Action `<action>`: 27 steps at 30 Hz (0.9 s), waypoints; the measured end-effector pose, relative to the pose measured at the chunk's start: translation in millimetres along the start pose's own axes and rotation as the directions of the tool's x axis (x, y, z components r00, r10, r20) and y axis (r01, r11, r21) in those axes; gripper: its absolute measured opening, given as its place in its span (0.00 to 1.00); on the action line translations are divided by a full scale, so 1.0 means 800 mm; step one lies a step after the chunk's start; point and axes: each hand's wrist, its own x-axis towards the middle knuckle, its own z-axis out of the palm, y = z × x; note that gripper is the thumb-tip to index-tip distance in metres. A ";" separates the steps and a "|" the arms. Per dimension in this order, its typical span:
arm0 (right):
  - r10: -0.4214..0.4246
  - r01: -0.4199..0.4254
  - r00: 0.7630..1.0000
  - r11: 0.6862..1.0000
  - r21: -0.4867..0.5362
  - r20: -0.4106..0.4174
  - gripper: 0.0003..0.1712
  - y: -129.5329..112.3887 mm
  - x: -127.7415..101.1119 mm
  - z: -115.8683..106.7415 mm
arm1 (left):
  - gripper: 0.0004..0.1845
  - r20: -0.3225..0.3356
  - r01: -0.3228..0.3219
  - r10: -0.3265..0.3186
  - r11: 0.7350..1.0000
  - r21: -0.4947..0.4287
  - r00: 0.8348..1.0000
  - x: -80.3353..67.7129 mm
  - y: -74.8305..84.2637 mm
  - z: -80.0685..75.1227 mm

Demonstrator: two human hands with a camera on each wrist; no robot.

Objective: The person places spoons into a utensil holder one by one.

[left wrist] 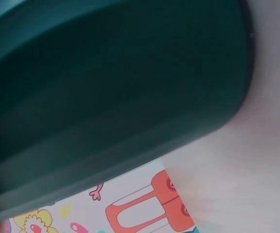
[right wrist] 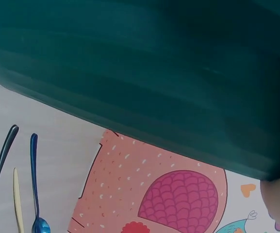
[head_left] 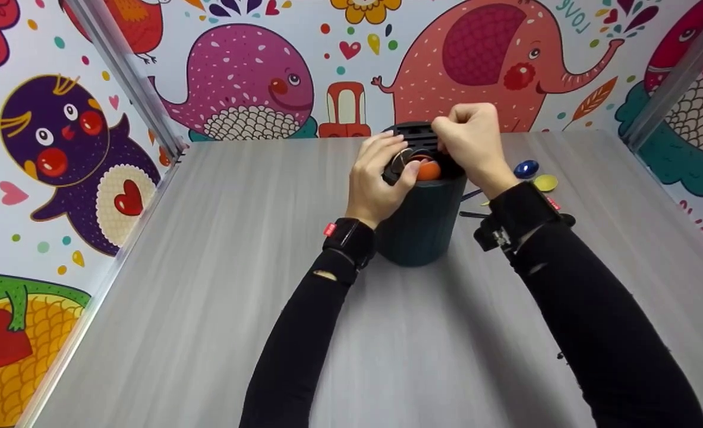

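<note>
A dark green canister point(head_left: 416, 229) stands upright on the table, with a black slotted insert point(head_left: 418, 134) at the back of its mouth. At the front of the mouth are a rounded orange piece point(head_left: 428, 171) and a metal ring-like edge. My left hand point(head_left: 378, 175) grips the left of the rim, its thumb against the orange piece. My right hand point(head_left: 473, 139) is curled over the right of the mouth, fingertips hidden at the insert's edge, where it seems to pinch it. In the wrist views the green wall point(left wrist: 130, 87) fills most of the picture.
Right of the canister lie a blue spoon point(head_left: 526, 169), a yellow spoon point(head_left: 545, 182) and a dark-handled utensil point(head_left: 473, 214). Printed cartoon walls point(head_left: 250, 83) stand at the back and sides of the grey table point(head_left: 238, 238), with metal posts in the corners.
</note>
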 end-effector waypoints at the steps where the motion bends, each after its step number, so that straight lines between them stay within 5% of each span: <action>1: 0.003 -0.003 1.000 1.000 -0.017 -0.009 0.22 0.000 0.000 0.001 | 0.23 0.002 0.003 -0.003 1.000 -0.003 1.000 0.000 0.000 0.000; 13: 0.004 -0.017 0.998 0.980 -0.200 -0.067 0.21 0.002 -0.005 0.005 | 0.23 0.004 0.006 -0.006 1.000 -0.016 1.000 -0.004 -0.002 0.000; 27: 0.018 -0.032 0.997 0.977 -0.211 -0.069 0.22 -0.002 -0.003 0.003 | 0.23 0.000 0.001 -0.001 1.000 -0.003 1.000 0.000 -0.001 0.001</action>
